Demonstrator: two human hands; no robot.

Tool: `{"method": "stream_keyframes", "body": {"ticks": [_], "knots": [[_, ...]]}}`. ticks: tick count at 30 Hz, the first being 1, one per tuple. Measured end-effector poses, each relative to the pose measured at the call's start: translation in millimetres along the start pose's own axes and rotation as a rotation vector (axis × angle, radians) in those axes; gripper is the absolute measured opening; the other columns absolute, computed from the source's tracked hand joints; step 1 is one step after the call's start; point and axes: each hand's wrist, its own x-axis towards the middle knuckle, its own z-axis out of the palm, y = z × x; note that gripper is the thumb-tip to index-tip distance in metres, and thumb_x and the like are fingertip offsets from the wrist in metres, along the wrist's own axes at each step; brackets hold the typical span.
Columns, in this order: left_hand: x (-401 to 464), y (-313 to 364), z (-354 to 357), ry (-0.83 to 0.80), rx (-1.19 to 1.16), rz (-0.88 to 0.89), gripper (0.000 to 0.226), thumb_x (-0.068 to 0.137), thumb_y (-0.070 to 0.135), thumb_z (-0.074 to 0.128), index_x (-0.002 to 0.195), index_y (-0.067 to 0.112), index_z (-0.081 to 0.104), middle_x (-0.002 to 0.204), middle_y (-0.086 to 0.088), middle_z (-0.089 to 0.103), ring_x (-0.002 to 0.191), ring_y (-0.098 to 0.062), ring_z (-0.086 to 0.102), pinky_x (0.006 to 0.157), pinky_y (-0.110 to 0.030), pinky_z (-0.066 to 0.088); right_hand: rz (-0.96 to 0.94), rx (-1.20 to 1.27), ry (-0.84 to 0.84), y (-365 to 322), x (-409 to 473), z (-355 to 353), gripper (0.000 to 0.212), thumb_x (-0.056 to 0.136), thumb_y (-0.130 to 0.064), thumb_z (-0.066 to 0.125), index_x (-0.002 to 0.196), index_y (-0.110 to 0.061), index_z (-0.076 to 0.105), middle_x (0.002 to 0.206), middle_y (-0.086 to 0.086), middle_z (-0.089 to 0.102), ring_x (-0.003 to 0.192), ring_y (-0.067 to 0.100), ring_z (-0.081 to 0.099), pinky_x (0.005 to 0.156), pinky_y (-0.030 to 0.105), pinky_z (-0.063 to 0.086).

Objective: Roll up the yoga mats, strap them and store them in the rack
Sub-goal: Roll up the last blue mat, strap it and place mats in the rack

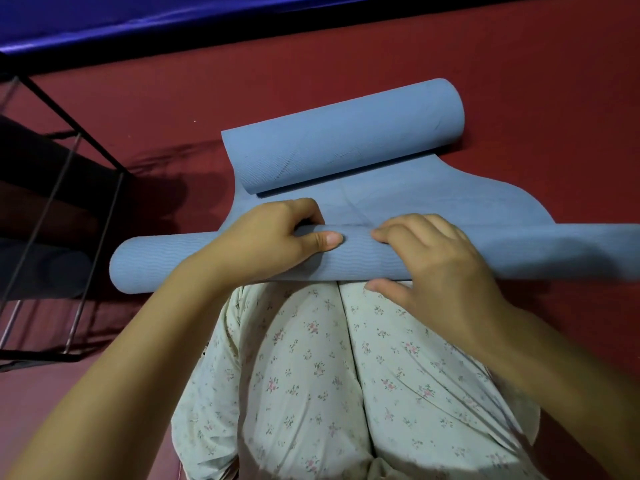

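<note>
Curling over the top of the near roll, the fingers of the left hand (277, 237) hook down behind it while the thumb lies flat along its front face, so this hand grips the rolled part of the blue yoga mat (398, 206). The right hand (436, 261) rests on the same roll just beside the left, its fingers bent over the top and its thumb tucked under the near edge, holding the roll from above.

That near roll (194, 265) lies crosswise on the floor, touching the person's knees, which are covered in pale floral trousers (329, 368). Its left end sits free on the red floor (519, 81); its right end runs out of view. Beyond the hands a short flat stretch of the mat lies spread on the floor, and the far end is curled into a second, thicker roll (343, 133) that lies at a slant, well apart from the hands.

At the left stands a black metal rack (69, 150) with thin bars. Inside its lower part lies a rolled mat (65, 268), dark and dim in the shadow; its colour is hard to tell. A shiny blue cloth (138, 19) runs along the top edge.
</note>
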Motion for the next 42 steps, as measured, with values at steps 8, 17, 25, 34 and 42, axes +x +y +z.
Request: {"method": "stream_keyframes", "body": {"ticks": [8, 17, 25, 34, 42], "knots": [[-3, -6, 16, 0.297, 0.029, 0.235, 0.038, 0.081, 0.055, 0.050, 0.090, 0.020, 0.061, 0.091, 0.008, 0.046, 0.088, -0.014, 0.044, 0.076, -0.019, 0.034, 0.085, 0.083, -0.117, 5, 20, -10, 0.047, 0.068, -0.048, 0.076, 0.105, -0.020, 0.065, 0.100, -0.006, 0.063, 0.098, 0.019, 0.056, 0.082, 0.028, 0.042], [-16, -6, 20, 0.247, 0.196, 0.261, 0.073, 0.067, 0.070, 0.056, 0.112, 0.013, 0.063, 0.097, -0.001, 0.055, 0.088, -0.019, 0.052, 0.076, -0.032, 0.045, 0.190, 0.253, -0.239, 15, 42, -20, 0.039, 0.064, -0.048, 0.078, 0.097, -0.031, 0.065, 0.097, -0.014, 0.062, 0.094, 0.005, 0.056, 0.085, 0.029, 0.044], [-8, -8, 23, 0.347, 0.273, 0.209, 0.064, 0.061, 0.051, 0.074, 0.112, 0.014, 0.066, 0.106, -0.007, 0.052, 0.094, -0.017, 0.040, 0.081, -0.035, 0.041, 0.270, 0.424, -0.366, 30, 66, -20, 0.032, 0.059, -0.044, 0.082, 0.085, -0.031, 0.068, 0.089, -0.018, 0.067, 0.085, -0.001, 0.060, 0.081, 0.024, 0.048], [7, 0, 3, 0.187, 0.283, 0.091, 0.057, 0.072, 0.050, 0.074, 0.116, 0.019, 0.056, 0.108, 0.006, 0.060, 0.087, -0.010, 0.049, 0.067, -0.018, 0.026, 0.364, 0.564, -0.501, 45, 88, -15, 0.027, 0.064, -0.043, 0.080, 0.085, -0.028, 0.072, 0.081, -0.009, 0.070, 0.078, 0.007, 0.064, 0.075, 0.024, 0.048], [14, -7, -5, 0.140, 0.228, 0.131, 0.053, 0.071, 0.056, 0.071, 0.109, 0.020, 0.062, 0.097, 0.007, 0.063, 0.079, -0.009, 0.049, 0.064, -0.023, 0.034, 0.096, 0.256, -0.233, 31, 64, -17, 0.047, 0.075, -0.044, 0.072, 0.118, -0.030, 0.059, 0.117, -0.012, 0.051, 0.113, 0.009, 0.043, 0.100, 0.030, 0.036]]}}
